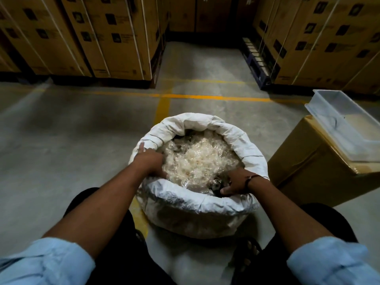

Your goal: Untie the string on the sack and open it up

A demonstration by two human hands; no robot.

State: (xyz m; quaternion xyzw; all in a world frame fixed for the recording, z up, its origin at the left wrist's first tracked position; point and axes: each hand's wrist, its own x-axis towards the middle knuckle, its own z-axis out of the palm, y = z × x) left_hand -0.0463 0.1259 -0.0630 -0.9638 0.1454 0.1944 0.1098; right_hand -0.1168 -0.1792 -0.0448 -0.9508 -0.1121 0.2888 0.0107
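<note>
A white woven sack point(197, 210) stands on the concrete floor between my knees. Its mouth is wide open and its rim point(189, 123) is rolled down into a thick collar. Inside lies a clear plastic liner point(197, 161) bunched over pale contents. No string shows. My left hand point(149, 161) rests on the left inner side of the rim, fingers curled into the plastic. My right hand point(236, 184) grips the liner at the near right of the opening, its fingertips hidden in the folds.
A brown cardboard box point(320, 175) stands close on the right with a clear plastic tray point(345, 124) on top. Stacked strapped cartons point(115, 38) on pallets line the back. Yellow floor lines point(185, 96) cross the bare concrete ahead.
</note>
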